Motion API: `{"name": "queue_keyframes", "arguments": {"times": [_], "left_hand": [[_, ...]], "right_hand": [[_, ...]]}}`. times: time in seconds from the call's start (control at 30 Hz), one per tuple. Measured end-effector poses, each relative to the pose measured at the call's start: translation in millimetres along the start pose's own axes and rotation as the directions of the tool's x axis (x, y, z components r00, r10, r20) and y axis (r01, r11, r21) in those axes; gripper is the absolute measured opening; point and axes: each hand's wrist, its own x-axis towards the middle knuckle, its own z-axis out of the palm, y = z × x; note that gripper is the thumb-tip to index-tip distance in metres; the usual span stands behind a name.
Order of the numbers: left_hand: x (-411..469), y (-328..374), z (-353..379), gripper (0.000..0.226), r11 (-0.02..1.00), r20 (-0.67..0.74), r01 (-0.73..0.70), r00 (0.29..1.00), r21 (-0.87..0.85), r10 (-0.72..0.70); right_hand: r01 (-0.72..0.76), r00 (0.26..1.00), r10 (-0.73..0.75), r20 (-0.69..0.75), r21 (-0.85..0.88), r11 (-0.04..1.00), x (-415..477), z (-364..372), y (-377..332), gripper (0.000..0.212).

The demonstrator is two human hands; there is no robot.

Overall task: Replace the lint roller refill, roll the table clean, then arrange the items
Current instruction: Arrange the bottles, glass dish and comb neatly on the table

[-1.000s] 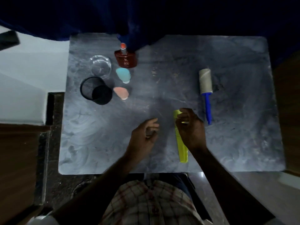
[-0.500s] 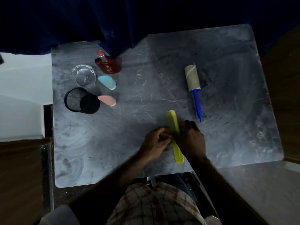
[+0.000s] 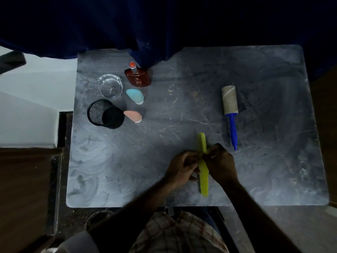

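Starting at the left of the grey marbled worktop (image 3: 127, 170), we are seeing a black mesh cup (image 3: 104, 114) lying beside a clear glass dish (image 3: 110, 86), then a blue teardrop sponge (image 3: 135, 95), a peach teardrop sponge (image 3: 133, 116) and a dark red flat bottle (image 3: 138, 77), all standing untouched. Moving to the middle near edge, our left hand (image 3: 182, 168) is curling its fingers against the long yellow plastic comb (image 3: 203, 167), and our right hand (image 3: 220, 161) is meeting it from the other side, thumb and fingers pinching the comb about halfway along. Well apart on the right, the lint roller with a blue handle (image 3: 230, 110) is lying flat, its brown cardboard core looking bare. We are judging this as the arranging step, though the bare core suggests the refill may not be fitted yet; next we need a firm lift of the comb. The dim light is hiding the fingertips, and no refill roll is showing.
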Motion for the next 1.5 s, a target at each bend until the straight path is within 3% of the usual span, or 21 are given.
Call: {"name": "queue_keyframes", "arguments": {"times": [0.1,0.2,0.37,0.47,0.57,0.77,0.87,1.03,1.2,1.5], "left_hand": [[-5,7,-8,0.031,0.982,-0.135,-0.130,0.980,0.135,0.148],[-11,11,-29,0.041,0.884,-0.291,-0.292,0.866,0.364,0.406],[-12,9,-72,0.035,0.903,-0.383,-0.351,0.821,0.247,0.424],[-4,7,-88,0.029,0.892,-0.449,-0.381,0.771,0.243,0.452],[8,10,-97,0.030,0.904,-0.510,-0.362,0.746,0.227,0.427],[32,20,-99,0.032,0.914,-0.510,-0.328,0.759,0.236,0.405],[35,21,-101,0.031,0.910,-0.489,-0.281,0.773,0.306,0.404],[32,21,-99,0.035,0.863,-0.465,-0.231,0.765,0.449,0.446],[31,27,-97,0.042,0.801,-0.444,-0.157,0.763,0.577,0.470],[31,28,-96,0.053,0.679,-0.432,0.014,0.781,0.734,0.451]], "right_hand": [[0.064,0.996,-0.071,0.044,0.151,0.986,4,-2,-13,0.020],[0.085,0.992,-0.114,0.059,0.370,0.925,19,-5,-39,0.025],[0.166,0.971,-0.227,0.071,0.484,0.859,59,-5,-112,0.020],[0.187,0.960,-0.258,0.104,0.446,0.875,88,8,-156,0.014],[0.149,0.955,-0.236,0.179,0.398,0.905,114,26,-187,0.024],[0.130,0.967,-0.165,0.196,0.179,0.975,153,47,-210,0.013],[0.180,0.967,-0.187,0.174,0.053,0.982,157,48,-214,0.029],[0.357,0.932,-0.335,0.140,-0.184,0.916,146,47,-222,0.042],[0.401,0.916,-0.367,0.162,-0.347,0.848,143,47,-227,0.059],[0.404,0.914,-0.377,0.151,-0.436,0.804,140,50,-230,0.062]]}}
